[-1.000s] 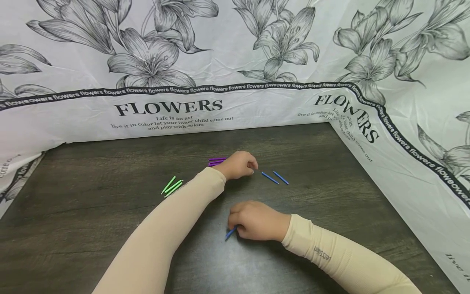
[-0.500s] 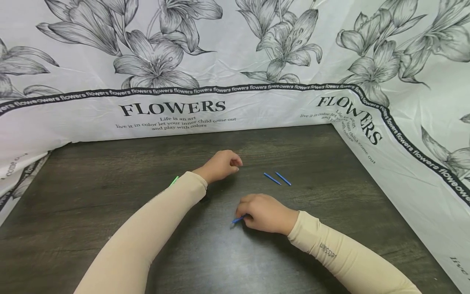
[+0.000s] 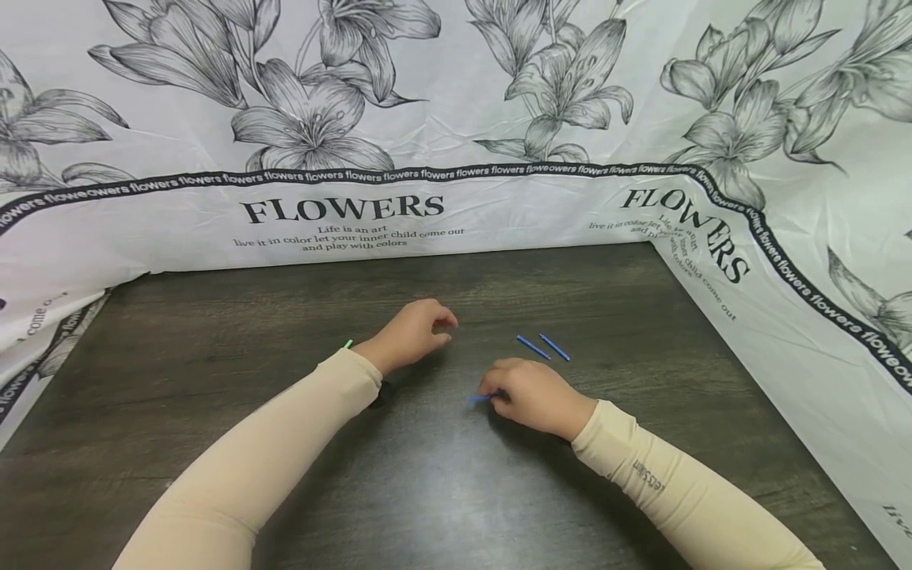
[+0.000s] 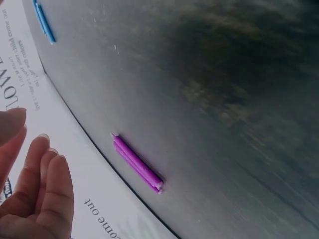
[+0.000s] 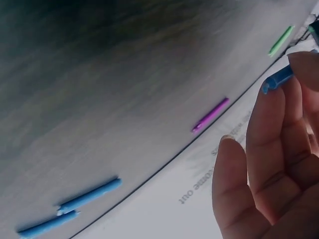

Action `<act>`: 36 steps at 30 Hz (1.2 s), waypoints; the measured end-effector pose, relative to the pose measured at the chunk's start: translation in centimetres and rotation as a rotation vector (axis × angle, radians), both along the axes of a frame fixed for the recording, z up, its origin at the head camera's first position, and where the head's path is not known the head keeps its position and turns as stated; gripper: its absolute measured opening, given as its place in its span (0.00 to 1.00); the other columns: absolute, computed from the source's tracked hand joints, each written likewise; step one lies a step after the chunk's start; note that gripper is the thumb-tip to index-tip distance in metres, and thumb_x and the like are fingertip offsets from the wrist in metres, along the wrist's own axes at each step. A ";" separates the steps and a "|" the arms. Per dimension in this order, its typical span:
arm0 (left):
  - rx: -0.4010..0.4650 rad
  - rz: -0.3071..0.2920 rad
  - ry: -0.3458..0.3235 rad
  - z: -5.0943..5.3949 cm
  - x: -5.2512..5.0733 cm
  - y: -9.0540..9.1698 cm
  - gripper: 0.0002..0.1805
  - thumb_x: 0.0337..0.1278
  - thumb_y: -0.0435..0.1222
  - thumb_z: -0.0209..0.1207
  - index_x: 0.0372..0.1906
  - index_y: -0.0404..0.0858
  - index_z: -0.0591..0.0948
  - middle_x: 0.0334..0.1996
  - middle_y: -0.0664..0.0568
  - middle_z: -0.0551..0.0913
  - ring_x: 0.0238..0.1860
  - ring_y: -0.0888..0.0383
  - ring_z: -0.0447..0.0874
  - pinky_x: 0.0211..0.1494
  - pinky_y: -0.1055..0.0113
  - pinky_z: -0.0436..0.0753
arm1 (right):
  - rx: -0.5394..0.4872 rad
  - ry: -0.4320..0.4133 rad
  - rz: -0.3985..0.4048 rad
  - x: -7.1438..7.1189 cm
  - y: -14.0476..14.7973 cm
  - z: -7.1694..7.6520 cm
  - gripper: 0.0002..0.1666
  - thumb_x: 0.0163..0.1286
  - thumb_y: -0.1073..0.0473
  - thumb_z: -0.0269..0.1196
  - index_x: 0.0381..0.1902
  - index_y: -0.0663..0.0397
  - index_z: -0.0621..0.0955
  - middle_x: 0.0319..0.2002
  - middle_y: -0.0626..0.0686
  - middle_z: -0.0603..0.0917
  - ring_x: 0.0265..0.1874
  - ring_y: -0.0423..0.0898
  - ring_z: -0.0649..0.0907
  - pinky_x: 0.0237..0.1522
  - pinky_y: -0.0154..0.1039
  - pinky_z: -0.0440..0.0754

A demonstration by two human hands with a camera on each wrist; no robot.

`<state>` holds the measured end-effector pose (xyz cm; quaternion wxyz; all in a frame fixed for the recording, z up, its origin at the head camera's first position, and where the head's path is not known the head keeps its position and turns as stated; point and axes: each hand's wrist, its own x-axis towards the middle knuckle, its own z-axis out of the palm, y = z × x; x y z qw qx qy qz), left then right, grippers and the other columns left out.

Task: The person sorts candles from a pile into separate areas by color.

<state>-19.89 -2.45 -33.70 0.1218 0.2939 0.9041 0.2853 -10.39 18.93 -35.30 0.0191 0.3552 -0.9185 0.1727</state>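
Note:
My right hand (image 3: pixel 536 396) pinches a slim blue candle (image 5: pixel 279 77) between thumb and fingers, above the dark table. Two more blue candles (image 3: pixel 533 347) lie side by side just beyond that hand. My left hand (image 3: pixel 411 332) holds nothing, its fingers loosely bent over the table. Purple candles (image 4: pixel 137 164) lie together below the left hand in the left wrist view; in the head view that hand hides them. Of the green candles (image 3: pixel 348 343), only a tip shows past the left sleeve in the head view.
The dark wood-grain table (image 3: pixel 442 507) meets a white cloth (image 3: pixel 456 206) printed with flowers and lettering at the back and right. Cream sleeves (image 3: pixel 285 443) cover both forearms.
My right hand has moved away from me and to the right with its blue candle. My left hand has drawn back left from near the two blue candles, covering the purple candles.

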 end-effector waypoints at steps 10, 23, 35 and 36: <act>-0.023 0.011 0.079 0.8 1.4 -2.2 0.15 0.58 0.32 0.62 0.51 0.34 0.82 0.48 0.47 0.81 0.53 0.49 0.77 0.58 0.55 0.74 | 0.023 -0.006 -0.124 -0.8 1.0 -0.2 0.09 0.55 0.69 0.66 0.33 0.51 0.85 0.31 0.44 0.82 0.29 0.36 0.78 0.32 0.31 0.77; 0.023 0.085 0.091 1.2 2.8 -5.8 0.16 0.58 0.32 0.62 0.52 0.34 0.82 0.50 0.45 0.81 0.55 0.47 0.77 0.59 0.51 0.74 | 0.058 -0.102 -0.244 -2.0 1.5 -0.1 0.08 0.58 0.70 0.65 0.35 0.55 0.85 0.29 0.45 0.84 0.27 0.37 0.79 0.33 0.36 0.79; 0.040 0.129 0.104 1.0 4.3 -8.2 0.15 0.58 0.32 0.62 0.51 0.34 0.82 0.51 0.44 0.80 0.55 0.44 0.76 0.56 0.49 0.75 | 0.075 -0.133 -0.299 -2.6 2.3 -0.4 0.07 0.60 0.70 0.64 0.36 0.58 0.86 0.29 0.49 0.85 0.27 0.40 0.81 0.33 0.39 0.81; 0.036 0.132 0.106 0.9 4.4 -8.4 0.15 0.58 0.32 0.62 0.51 0.34 0.82 0.51 0.44 0.80 0.55 0.44 0.75 0.55 0.48 0.75 | 0.079 -0.133 -0.306 -2.6 2.4 -0.4 0.07 0.60 0.69 0.64 0.36 0.58 0.86 0.30 0.49 0.85 0.28 0.41 0.82 0.33 0.39 0.81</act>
